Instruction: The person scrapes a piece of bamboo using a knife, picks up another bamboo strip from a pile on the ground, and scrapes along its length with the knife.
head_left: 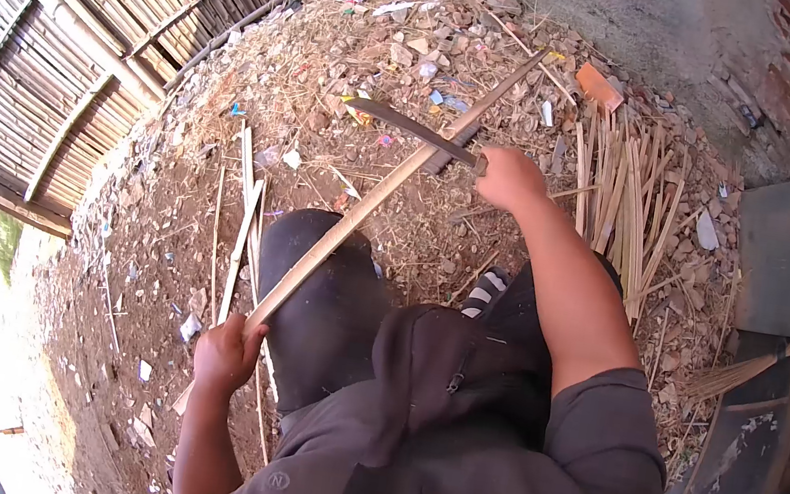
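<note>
My left hand (227, 353) is closed round the near end of a long split bamboo strip (359, 214). The strip slants up and away to the right, across my bent left knee. My right hand (508, 178) is wrapped round the handle of a long, dark, curved blade (417, 129). The blade points left and crosses the upper part of the strip; whether they touch I cannot tell. A dark block (450, 154) lies beneath the strip near the blade.
Split bamboo strips (636, 195) lie in a pile at the right, and several more (243, 216) lie left of my knee. An orange brick piece (599, 88) rests among rubble and litter. A bamboo fence (92, 33) stands at upper left, a grey panel (787, 262) at right.
</note>
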Tool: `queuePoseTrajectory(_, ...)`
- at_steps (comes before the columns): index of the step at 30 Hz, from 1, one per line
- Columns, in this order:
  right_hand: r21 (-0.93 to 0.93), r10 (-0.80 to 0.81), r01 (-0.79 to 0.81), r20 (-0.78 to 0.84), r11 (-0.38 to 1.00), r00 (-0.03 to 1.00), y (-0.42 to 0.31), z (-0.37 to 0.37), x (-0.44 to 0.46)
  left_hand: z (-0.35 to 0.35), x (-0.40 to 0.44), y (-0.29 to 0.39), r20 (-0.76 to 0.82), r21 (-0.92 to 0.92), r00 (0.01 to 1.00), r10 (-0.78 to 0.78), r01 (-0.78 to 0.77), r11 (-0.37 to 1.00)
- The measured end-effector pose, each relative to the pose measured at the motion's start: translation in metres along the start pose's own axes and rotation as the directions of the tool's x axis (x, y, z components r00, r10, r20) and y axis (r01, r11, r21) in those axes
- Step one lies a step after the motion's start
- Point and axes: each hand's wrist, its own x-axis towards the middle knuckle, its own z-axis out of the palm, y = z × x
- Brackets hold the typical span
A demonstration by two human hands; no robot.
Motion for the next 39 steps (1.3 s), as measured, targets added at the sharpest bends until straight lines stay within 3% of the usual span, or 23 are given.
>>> queuePoseTrajectory(5, 0.057, 0.052, -0.051, -0.019, 0.997, 0.998, -0.014, -0.014, -0.028, -0.002, -0.003, 0.0, -0.011, -0.015, 1.0, -0.015, 0.015, 1.0)
queuePoseTrajectory(6, 0.037, -0.062, 0.067, -0.126, 0.997, 0.99, -0.013, -0.008, -0.03, -0.004, -0.004, 0.002, 0.007, 0.008, 1.0, -0.015, 0.015, 1.0)
queuePoseTrajectory(9, 0.002, -0.233, 0.234, 0.097, 0.972, 0.968, -0.026, -0.006, -0.04, -0.009, -0.002, 0.015, 0.02, -0.005, 0.999, -0.043, 0.044, 0.999)
queuePoseTrajectory(12, -0.141, -0.427, 0.471, 0.257, 0.871, 0.867, -0.063, -0.002, -0.054, -0.003, 0.0, 0.015, -0.012, -0.041, 1.0, -0.007, 0.007, 0.999)
queuePoseTrajectory(15, -0.139, -0.415, 0.448, 0.214, 0.883, 0.884, -0.053, 0.002, -0.047, 0.006, -0.002, 0.0, -0.006, -0.031, 1.0, -0.031, 0.03, 0.999)
queuePoseTrajectory(17, 0.195, -0.019, 0.016, 0.016, 0.981, 1.0, 0.003, 0.006, -0.009, 0.007, -0.022, -0.007, 0.036, -0.019, 0.996, -0.076, 0.076, 0.997)
queuePoseTrajectory(20, -0.019, -0.046, 0.044, -0.075, 0.999, 0.996, -0.008, -0.012, -0.015, 0.009, -0.015, -0.009, -0.01, -0.022, 0.997, -0.077, 0.076, 0.997)
queuePoseTrajectory(23, 0.118, -0.101, 0.104, -0.033, 0.987, 0.994, 0.015, 0.009, -0.012, 0.008, -0.014, -0.011, -0.061, -0.077, 0.998, -0.016, 0.012, 0.997)
queuePoseTrajectory(24, 0.143, -0.088, 0.102, -0.105, 0.984, 0.991, 0.013, 0.004, -0.023, 0.005, -0.014, -0.016, -0.007, -0.07, 1.0, -0.004, 0.004, 0.998)
queuePoseTrajectory(25, 0.138, -0.064, 0.07, -0.051, 0.988, 0.997, 0.01, -0.002, -0.028, 0.0, -0.014, -0.013, 0.095, -0.234, 0.992, -0.085, 0.105, 0.966)
queuePoseTrajectory(27, 0.126, -0.027, 0.023, 0.032, 0.992, 0.999, 0.002, -0.016, -0.028, -0.018, -0.005, -0.006, 0.299, -0.503, 0.936, -0.187, 0.321, 0.802)
queuePoseTrajectory(28, 0.153, -0.058, 0.059, -0.006, 0.986, 0.998, 0.004, -0.009, -0.026, -0.026, -0.002, -0.006, 0.484, -0.566, 0.855, -0.186, 0.468, 0.678)
queuePoseTrajectory(31, 0.129, -0.139, 0.137, 0.01, 0.982, 0.99, -0.013, -0.013, -0.033, -0.025, 0.001, -0.012, 0.597, -0.491, 0.788, -0.15, 0.507, 0.708)
queuePoseTrajectory(32, 0.074, -0.219, 0.223, -0.061, 0.972, 0.974, -0.012, 0.001, -0.031, -0.021, 0.0, -0.011, 0.549, -0.502, 0.824, -0.14, 0.459, 0.733)
queuePoseTrajectory(35, -0.046, -0.375, 0.378, 0.063, 0.925, 0.925, -0.036, 0.005, -0.038, -0.032, -0.004, 0.02, 0.365, -0.441, 0.917, -0.163, 0.324, 0.837)
queuePoseTrajectory(39, -0.04, -0.532, 0.536, 0.084, 0.843, 0.843, -0.052, 0.019, -0.043, -0.014, -0.014, 0.022, 0.191, -0.389, 0.97, -0.152, 0.217, 0.895)
